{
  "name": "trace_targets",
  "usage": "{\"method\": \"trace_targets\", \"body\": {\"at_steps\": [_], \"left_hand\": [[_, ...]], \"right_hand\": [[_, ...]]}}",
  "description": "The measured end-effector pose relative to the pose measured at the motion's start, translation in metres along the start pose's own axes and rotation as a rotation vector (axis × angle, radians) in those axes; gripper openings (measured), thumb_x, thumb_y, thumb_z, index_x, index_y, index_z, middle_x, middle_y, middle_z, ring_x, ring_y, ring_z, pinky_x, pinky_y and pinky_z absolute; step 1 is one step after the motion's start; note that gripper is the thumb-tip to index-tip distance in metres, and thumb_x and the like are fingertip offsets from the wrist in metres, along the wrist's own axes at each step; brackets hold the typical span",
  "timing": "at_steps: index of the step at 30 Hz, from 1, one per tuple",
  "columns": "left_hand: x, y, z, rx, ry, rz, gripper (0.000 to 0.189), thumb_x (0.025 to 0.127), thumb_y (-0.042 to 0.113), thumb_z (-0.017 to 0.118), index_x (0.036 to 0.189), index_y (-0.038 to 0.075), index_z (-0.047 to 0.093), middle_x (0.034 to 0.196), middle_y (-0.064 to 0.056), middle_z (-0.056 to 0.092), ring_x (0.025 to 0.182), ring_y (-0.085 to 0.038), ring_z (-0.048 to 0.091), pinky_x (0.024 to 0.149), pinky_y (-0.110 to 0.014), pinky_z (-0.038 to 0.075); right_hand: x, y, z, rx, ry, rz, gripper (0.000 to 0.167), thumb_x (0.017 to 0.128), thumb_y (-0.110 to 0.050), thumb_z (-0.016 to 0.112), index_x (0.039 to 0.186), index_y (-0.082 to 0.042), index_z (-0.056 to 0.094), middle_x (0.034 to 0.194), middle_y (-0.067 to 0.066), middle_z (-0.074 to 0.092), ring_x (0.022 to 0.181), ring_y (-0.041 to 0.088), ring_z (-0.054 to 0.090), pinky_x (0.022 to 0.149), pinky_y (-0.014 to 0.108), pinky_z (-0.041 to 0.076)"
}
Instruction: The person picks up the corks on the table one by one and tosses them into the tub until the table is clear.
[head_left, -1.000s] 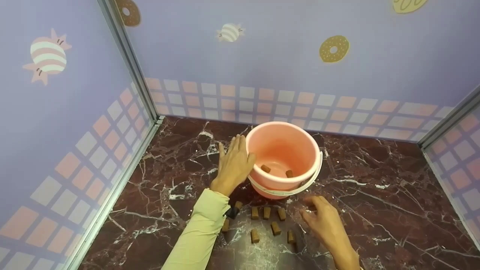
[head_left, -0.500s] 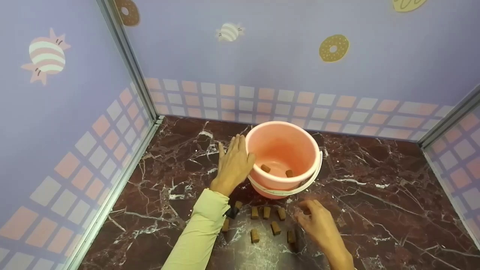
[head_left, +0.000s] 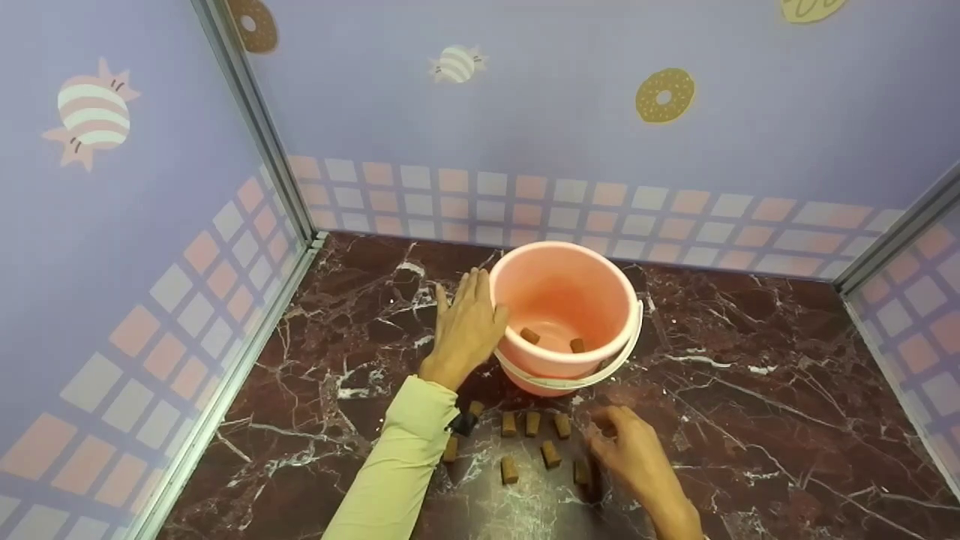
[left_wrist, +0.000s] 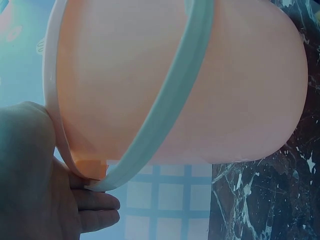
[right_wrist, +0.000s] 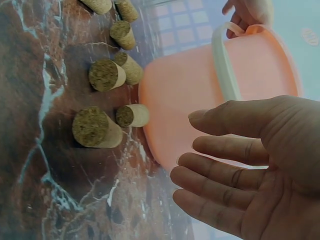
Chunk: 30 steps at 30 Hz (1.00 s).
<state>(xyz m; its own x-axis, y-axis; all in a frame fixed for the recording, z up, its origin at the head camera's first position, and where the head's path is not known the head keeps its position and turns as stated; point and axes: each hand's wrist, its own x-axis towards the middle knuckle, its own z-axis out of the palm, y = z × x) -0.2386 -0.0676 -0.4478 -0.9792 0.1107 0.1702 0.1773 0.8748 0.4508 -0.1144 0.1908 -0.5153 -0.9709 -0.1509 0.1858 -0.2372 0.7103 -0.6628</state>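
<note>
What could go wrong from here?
1. The corks lie close together and look to be on their sides, so the right hand might knock one rolling.
2. The handle slants across the near side of the bucket and could snag fingers.
3. The left hand touches only one side, so a bump might shift the bucket.

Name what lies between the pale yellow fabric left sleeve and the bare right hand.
Several brown, tapered cork stoppers on the dark marbled surface, as the head view shows.
</note>
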Motion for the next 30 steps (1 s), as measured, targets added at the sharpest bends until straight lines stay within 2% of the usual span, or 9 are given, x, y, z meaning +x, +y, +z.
{"method": "trace_targets", "body": {"at_steps": [5, 14, 23, 30], "left_hand": [[0.001, 0.001, 0.000, -0.016, 0.017, 0.002, 0.067, 0.110, 0.032, 0.044, 0.163, -0.006, 0.030, 0.170, -0.020, 0.029, 0.158, -0.035, 0.027, 0.127, -0.065, -0.002], [0.002, 0.003, -0.002, -0.012, 0.012, 0.004, 0.068, 0.110, 0.034, 0.043, 0.164, -0.005, 0.029, 0.170, -0.020, 0.028, 0.158, -0.035, 0.026, 0.126, -0.065, -0.002], [0.002, 0.003, -0.002, -0.032, 0.001, -0.005, 0.069, 0.110, 0.036, 0.041, 0.164, -0.004, 0.028, 0.171, -0.020, 0.026, 0.159, -0.033, 0.023, 0.126, -0.063, -0.004], [-0.002, 0.001, 0.001, -0.059, 0.019, -0.011, 0.069, 0.109, 0.035, 0.042, 0.164, -0.005, 0.030, 0.170, -0.020, 0.028, 0.158, -0.034, 0.025, 0.127, -0.064, -0.003]], "right_hand": [[0.000, 0.002, 0.002, 0.024, -0.007, 0.020, 0.026, 0.079, 0.003, 0.085, 0.103, 0.003, 0.074, 0.095, 0.010, 0.071, 0.088, 0.032, 0.073, 0.080, 0.048, 0.064], [-0.003, 0.006, 0.005, 0.021, -0.018, 0.050, 0.024, 0.078, 0.002, 0.086, 0.099, 0.000, 0.074, 0.093, 0.009, 0.073, 0.087, 0.030, 0.073, 0.080, 0.046, 0.064], [-0.004, 0.011, 0.009, 0.007, -0.029, 0.004, 0.025, 0.076, 0.001, 0.088, 0.097, -0.001, 0.073, 0.091, 0.007, 0.073, 0.083, 0.029, 0.072, 0.078, 0.044, 0.064], [-0.006, 0.015, 0.012, -0.012, -0.063, 0.008, 0.025, 0.077, 0.000, 0.088, 0.096, -0.003, 0.073, 0.091, 0.008, 0.074, 0.085, 0.030, 0.073, 0.078, 0.048, 0.063]]}}
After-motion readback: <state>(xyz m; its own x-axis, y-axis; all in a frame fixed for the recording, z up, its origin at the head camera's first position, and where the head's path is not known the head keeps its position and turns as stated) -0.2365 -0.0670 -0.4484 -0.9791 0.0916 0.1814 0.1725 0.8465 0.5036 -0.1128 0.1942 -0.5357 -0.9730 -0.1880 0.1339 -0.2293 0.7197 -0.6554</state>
